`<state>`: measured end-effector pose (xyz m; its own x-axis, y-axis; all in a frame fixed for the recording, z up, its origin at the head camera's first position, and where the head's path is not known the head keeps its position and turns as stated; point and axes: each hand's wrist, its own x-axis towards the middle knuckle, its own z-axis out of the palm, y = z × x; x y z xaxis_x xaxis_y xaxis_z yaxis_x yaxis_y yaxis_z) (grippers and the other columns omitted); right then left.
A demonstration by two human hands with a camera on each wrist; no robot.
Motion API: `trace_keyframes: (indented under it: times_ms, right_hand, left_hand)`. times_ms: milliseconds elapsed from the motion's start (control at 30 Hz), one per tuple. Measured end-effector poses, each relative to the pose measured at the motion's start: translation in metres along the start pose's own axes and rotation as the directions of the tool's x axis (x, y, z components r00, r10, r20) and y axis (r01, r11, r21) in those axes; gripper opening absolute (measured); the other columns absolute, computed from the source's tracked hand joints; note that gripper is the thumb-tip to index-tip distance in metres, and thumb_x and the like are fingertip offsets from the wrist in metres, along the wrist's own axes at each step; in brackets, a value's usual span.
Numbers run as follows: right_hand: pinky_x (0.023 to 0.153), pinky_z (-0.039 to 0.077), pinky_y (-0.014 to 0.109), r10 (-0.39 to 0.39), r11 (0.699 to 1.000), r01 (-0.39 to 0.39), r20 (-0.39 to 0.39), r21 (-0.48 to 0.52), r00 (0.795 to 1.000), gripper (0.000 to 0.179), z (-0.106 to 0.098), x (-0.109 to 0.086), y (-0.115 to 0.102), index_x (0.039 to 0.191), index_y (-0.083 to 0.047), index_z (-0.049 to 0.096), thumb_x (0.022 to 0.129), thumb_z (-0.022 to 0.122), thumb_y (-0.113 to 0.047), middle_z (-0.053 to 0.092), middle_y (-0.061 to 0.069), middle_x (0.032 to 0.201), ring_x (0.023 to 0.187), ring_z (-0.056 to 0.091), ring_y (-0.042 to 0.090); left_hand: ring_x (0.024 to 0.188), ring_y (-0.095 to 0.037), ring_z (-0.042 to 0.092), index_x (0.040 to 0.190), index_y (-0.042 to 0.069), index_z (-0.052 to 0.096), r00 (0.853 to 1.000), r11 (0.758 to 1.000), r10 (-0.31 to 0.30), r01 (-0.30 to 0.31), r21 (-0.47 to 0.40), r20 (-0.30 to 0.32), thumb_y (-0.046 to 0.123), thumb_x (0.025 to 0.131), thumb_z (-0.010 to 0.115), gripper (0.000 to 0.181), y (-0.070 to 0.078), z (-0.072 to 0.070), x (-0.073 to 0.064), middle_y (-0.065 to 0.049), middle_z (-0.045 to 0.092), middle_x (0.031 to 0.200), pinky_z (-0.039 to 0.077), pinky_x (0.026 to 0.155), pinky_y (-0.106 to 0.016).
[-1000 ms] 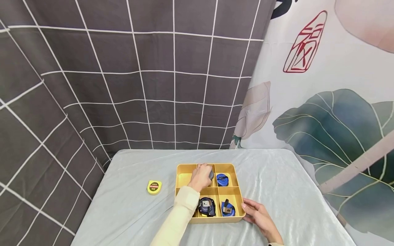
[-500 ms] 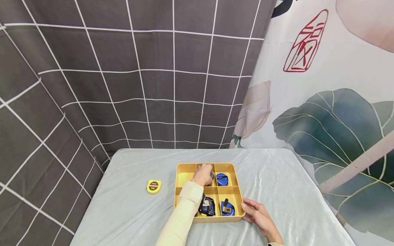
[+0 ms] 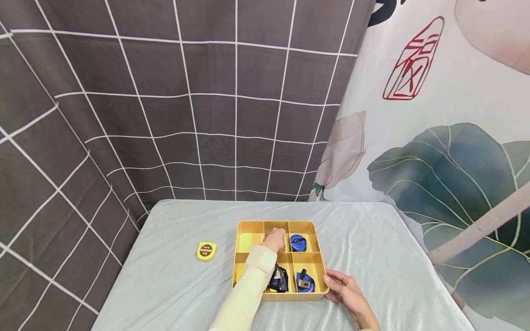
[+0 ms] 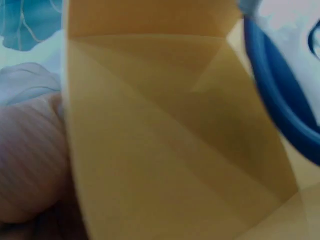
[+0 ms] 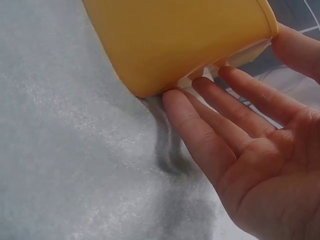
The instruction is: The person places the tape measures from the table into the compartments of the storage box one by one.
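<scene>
A yellow divided box (image 3: 294, 297) stands on the cloth. My left hand (image 3: 274, 240) reaches down into its back middle compartment; its fingers are hidden, and I cannot tell what they hold. The left wrist view shows part of that hand (image 4: 30, 160) beside a compartment wall. At the box's front right corner, my right hand (image 3: 349, 296) holds it, thumb at the rim and fingers at the bottom edge. A blue tape measure (image 3: 298, 243) lies back right, another blue tape measure (image 3: 305, 283) front right, and a dark tape measure (image 3: 281, 279) front middle.
A yellow tape measure (image 3: 206, 251) lies on the pale cloth-covered table (image 3: 165, 276), left of the box. Something yellow (image 3: 239, 274) shows in the front left compartment beside the sleeve. A dark checked curtain (image 3: 211, 119) hangs behind, with a printed cloth (image 3: 414, 151) on the right.
The left hand has sunk lower into the back middle compartment, and the dark grey tape measure seen beside its fingers is now out of sight. The right hand keeps its place on the box.
</scene>
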<state>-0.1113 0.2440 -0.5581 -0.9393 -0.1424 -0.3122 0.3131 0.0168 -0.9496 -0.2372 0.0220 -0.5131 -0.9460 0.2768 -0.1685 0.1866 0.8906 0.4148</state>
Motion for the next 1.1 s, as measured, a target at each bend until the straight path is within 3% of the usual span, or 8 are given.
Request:
trace_keyframes:
  times_ms: [300, 433, 633, 733, 800, 900, 1000, 1100]
  right_hand:
    - [0.082, 0.051, 0.040, 0.010, 1.000, -0.010, 0.009, 0.005, 1.000, 0.057, -0.003, 0.000, 0.000, 0.133, 0.013, 0.034, 0.091, 0.055, -0.019, 0.055, 0.022, 0.121, 0.100, 0.060, 0.027]
    - [0.082, 0.051, 0.042, 0.016, 1.000, -0.016, 0.029, 0.016, 0.999, 0.058, -0.002, 0.001, -0.001, 0.134, 0.014, 0.032, 0.092, 0.054, -0.020, 0.055, 0.022, 0.121, 0.101, 0.059, 0.028]
    - [0.082, 0.051, 0.039, 0.018, 1.000, -0.018, 0.034, 0.020, 0.999, 0.059, -0.001, 0.002, -0.002, 0.133, 0.015, 0.033, 0.091, 0.056, -0.020, 0.056, 0.021, 0.119, 0.100, 0.060, 0.026]
    - [0.082, 0.051, 0.041, 0.011, 1.000, -0.012, 0.047, 0.016, 0.999, 0.059, -0.001, 0.002, -0.002, 0.133, 0.015, 0.032, 0.091, 0.055, -0.021, 0.055, 0.023, 0.120, 0.100, 0.060, 0.025]
    - [0.082, 0.051, 0.042, 0.010, 1.000, -0.010, 0.052, 0.017, 0.999, 0.059, -0.001, 0.002, -0.002, 0.133, 0.015, 0.031, 0.092, 0.055, -0.020, 0.054, 0.024, 0.121, 0.101, 0.059, 0.026]
    - [0.082, 0.051, 0.043, 0.008, 1.000, -0.009, 0.054, 0.018, 0.998, 0.058, -0.002, 0.002, -0.002, 0.134, 0.015, 0.031, 0.092, 0.053, -0.018, 0.053, 0.025, 0.122, 0.102, 0.059, 0.028]
    - [0.082, 0.051, 0.043, 0.015, 1.000, -0.016, 0.058, 0.022, 0.998, 0.058, -0.004, 0.003, -0.001, 0.134, 0.014, 0.030, 0.092, 0.053, -0.019, 0.053, 0.024, 0.122, 0.102, 0.059, 0.029]
    - [0.082, 0.051, 0.041, 0.024, 0.999, -0.026, 0.058, 0.026, 0.998, 0.059, -0.005, 0.003, -0.002, 0.134, 0.015, 0.029, 0.092, 0.054, -0.019, 0.054, 0.024, 0.121, 0.101, 0.059, 0.029]
  left_hand:
    - [0.073, -0.028, 0.047, 0.076, 0.000, 0.061, 0.996, 0.996, -0.081, 0.081, -0.025, 0.033, -0.013, 0.064, 0.068, 0.020, 0.003, 0.006, 0.005, -0.023, 0.054, 0.095, 0.045, 0.056, -0.032]
    - [0.072, -0.027, 0.047, 0.078, -0.001, 0.062, 0.994, 0.993, -0.104, 0.105, -0.055, 0.030, -0.015, 0.064, 0.066, 0.021, 0.002, 0.006, 0.002, -0.020, 0.052, 0.091, 0.045, 0.057, -0.033]
    - [0.069, -0.024, 0.050, 0.075, 0.003, 0.060, 0.999, 0.999, -0.013, 0.014, -0.034, 0.039, -0.002, 0.074, 0.066, 0.007, 0.002, -0.005, -0.011, -0.013, 0.056, 0.085, 0.046, 0.060, -0.033]
    - [0.095, -0.027, 0.056, 0.095, 0.001, 0.064, 0.997, 0.995, 0.056, -0.050, -0.087, 0.059, 0.013, 0.082, 0.064, 0.018, 0.000, -0.016, -0.025, -0.012, 0.061, 0.104, 0.048, 0.082, -0.038]
    - [0.117, -0.031, 0.047, 0.113, -0.001, 0.059, 0.994, 0.986, 0.091, -0.080, -0.149, 0.066, 0.020, 0.086, 0.061, 0.035, -0.002, -0.025, -0.038, -0.015, 0.056, 0.122, 0.039, 0.098, -0.044]
    - [0.127, -0.032, 0.037, 0.126, 0.001, 0.051, 0.989, 0.973, 0.149, -0.145, -0.182, 0.008, 0.026, 0.087, 0.059, 0.047, -0.011, -0.040, -0.058, -0.016, 0.049, 0.132, 0.031, 0.105, -0.045]
    - [0.112, -0.028, 0.050, 0.118, 0.002, 0.056, 0.976, 0.961, 0.193, -0.208, -0.183, -0.096, 0.028, 0.087, 0.059, 0.040, -0.026, -0.050, -0.076, -0.015, 0.054, 0.120, 0.042, 0.095, -0.042]
    - [0.101, -0.025, 0.053, 0.111, 0.003, 0.059, 0.964, 0.950, 0.185, -0.225, -0.216, -0.191, 0.026, 0.087, 0.059, 0.033, -0.043, -0.054, -0.089, -0.012, 0.055, 0.112, 0.046, 0.088, -0.041]
